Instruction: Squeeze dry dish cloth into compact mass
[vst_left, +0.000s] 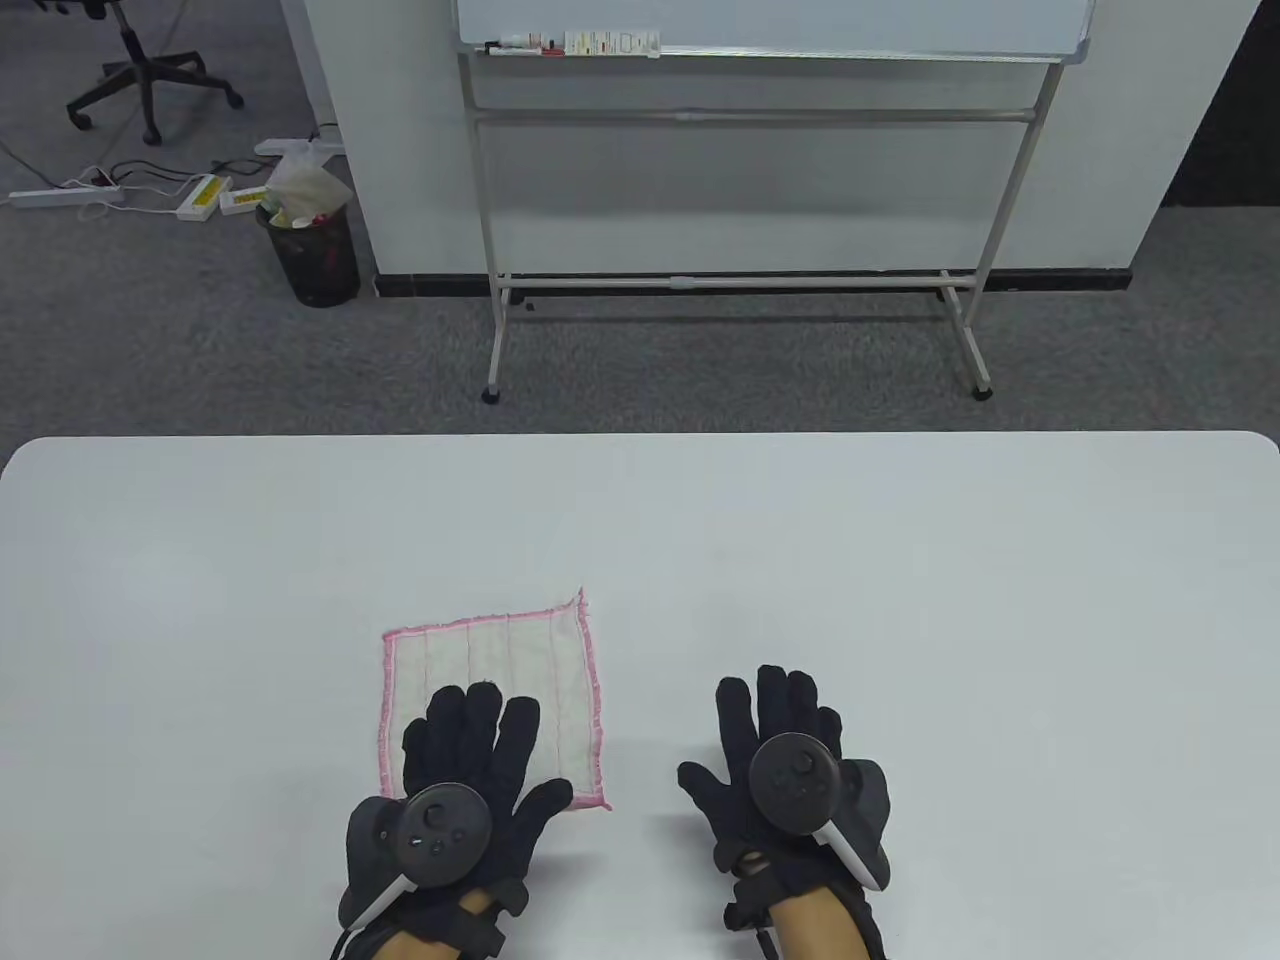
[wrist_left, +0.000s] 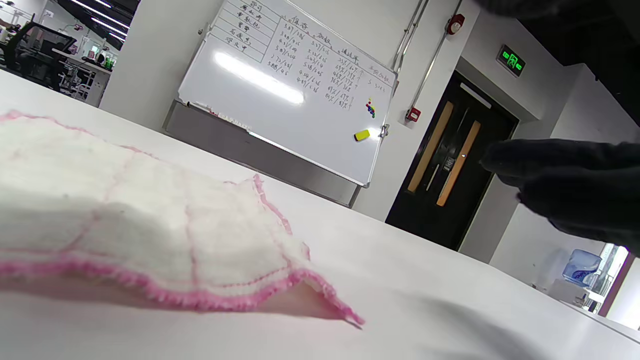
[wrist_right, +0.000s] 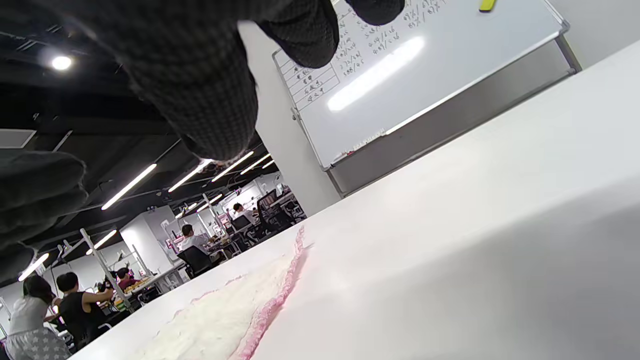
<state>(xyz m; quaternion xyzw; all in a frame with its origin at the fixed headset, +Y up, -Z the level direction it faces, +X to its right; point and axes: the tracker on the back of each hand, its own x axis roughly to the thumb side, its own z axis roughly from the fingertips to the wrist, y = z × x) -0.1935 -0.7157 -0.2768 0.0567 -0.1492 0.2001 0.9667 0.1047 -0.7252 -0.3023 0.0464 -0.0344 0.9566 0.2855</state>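
Observation:
A white dish cloth (vst_left: 520, 670) with pink edging and thin pink lines lies flat and spread out on the white table (vst_left: 900, 560), near the front left of centre. My left hand (vst_left: 470, 745) rests flat on the cloth's near half, fingers spread. My right hand (vst_left: 775, 730) lies flat on the bare table to the right of the cloth, fingers spread, apart from it. The cloth fills the left of the left wrist view (wrist_left: 130, 220), its near corner lifted a little. Its edge also shows in the right wrist view (wrist_right: 235, 315).
Beyond the table's far edge stand a whiteboard on a wheeled frame (vst_left: 740, 200), a black waste bin (vst_left: 312, 255) and an office chair (vst_left: 140, 70) on grey carpet.

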